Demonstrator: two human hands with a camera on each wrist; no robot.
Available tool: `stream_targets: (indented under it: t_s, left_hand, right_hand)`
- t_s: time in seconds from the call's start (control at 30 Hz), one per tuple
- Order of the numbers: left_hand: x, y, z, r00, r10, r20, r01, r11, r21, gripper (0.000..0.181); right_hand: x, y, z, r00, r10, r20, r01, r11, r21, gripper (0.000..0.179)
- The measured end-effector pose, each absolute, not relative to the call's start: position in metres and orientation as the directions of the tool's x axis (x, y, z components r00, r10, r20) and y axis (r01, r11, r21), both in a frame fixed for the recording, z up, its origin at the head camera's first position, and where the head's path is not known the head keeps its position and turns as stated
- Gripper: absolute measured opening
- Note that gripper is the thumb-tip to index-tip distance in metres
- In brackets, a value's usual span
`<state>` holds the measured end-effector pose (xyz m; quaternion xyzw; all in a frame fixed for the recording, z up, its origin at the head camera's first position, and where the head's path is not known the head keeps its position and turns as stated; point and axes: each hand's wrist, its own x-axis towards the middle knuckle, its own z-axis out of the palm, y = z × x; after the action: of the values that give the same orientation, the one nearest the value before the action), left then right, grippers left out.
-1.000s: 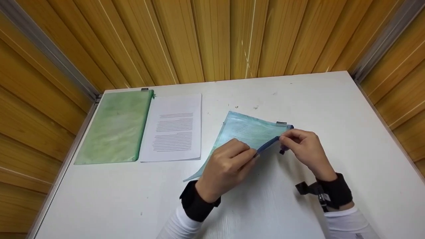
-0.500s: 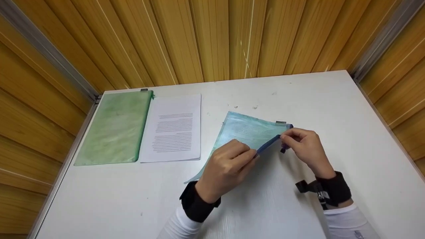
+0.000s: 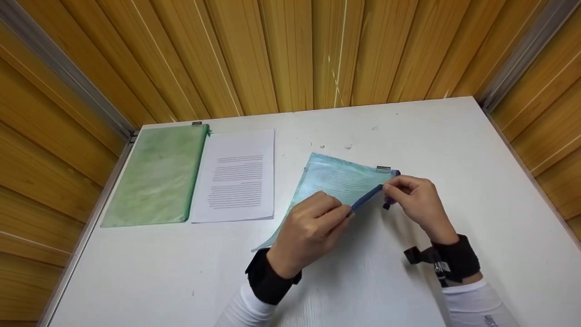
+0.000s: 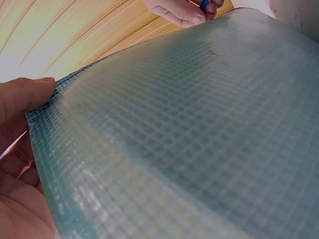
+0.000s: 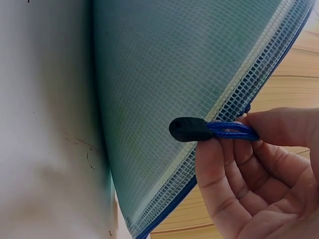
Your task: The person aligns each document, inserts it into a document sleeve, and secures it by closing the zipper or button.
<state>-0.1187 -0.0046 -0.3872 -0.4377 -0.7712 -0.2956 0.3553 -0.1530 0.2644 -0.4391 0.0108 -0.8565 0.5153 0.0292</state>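
A translucent blue mesh zipper pouch [image 3: 345,175] with printed paper showing through it is tilted up along its blue zipper edge [image 3: 366,198]. My left hand [image 3: 313,227] grips the pouch's near corner at one end of that edge; the left wrist view shows the thumb on the mesh corner [image 4: 42,107]. Farther along, my right hand [image 3: 415,202] pinches the zipper pull. In the right wrist view the pull's blue cord [image 5: 232,130] runs between thumb and fingers, and its black tip [image 5: 189,129] sticks out past them. The slider itself is mostly hidden by the fingers.
A stack of printed paper [image 3: 236,181] lies left of the pouch on the white table [image 3: 204,281]. Beside it, at the far left, is a green zipper pouch [image 3: 154,177]. Wood-patterned panels [image 3: 290,54] stand behind the table and at both sides.
Almost nothing differs. Both hands keep their hold on the pouch and the zipper pull, with only a very slight shift of the view.
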Motion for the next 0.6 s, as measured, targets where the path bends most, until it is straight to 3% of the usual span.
stream_targets:
  t_s: [0.6]
  left_hand:
    - [-0.1180, -0.0051, -0.3870, -0.385, 0.462, 0.799, 0.881, 0.442, 0.168, 0.004]
  right_hand:
    - [-0.1599, 0.2710, -0.4488, -0.999, 0.040, 0.029, -0.006, 0.482, -0.876, 0.016]
